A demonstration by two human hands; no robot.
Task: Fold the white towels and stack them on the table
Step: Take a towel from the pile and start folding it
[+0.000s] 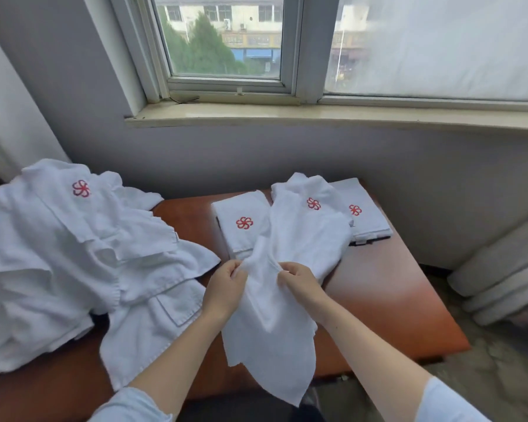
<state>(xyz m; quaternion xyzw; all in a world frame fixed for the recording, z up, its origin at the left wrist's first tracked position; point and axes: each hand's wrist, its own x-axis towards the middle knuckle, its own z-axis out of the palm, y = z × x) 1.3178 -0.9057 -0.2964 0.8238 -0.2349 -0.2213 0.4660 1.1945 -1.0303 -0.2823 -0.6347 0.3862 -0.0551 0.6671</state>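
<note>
A loose white towel (pixel 299 239) with a red flower logo stretches from the table's far side down past its front edge. My left hand (pixel 224 289) and my right hand (pixel 299 284) both pinch its bunched middle, close together. Under its far end lie two folded white towels with the same logo, one to the left (pixel 238 220) and one to the right (pixel 365 214). A heap of unfolded white towels (pixel 73 254) covers the left part of the brown table (pixel 393 293).
The wall and a window sill (pixel 287 117) run right behind the table. Rolled grey-white bedding (pixel 500 275) lies on the floor to the right. The table's front right corner (pixel 457 345) is bare wood.
</note>
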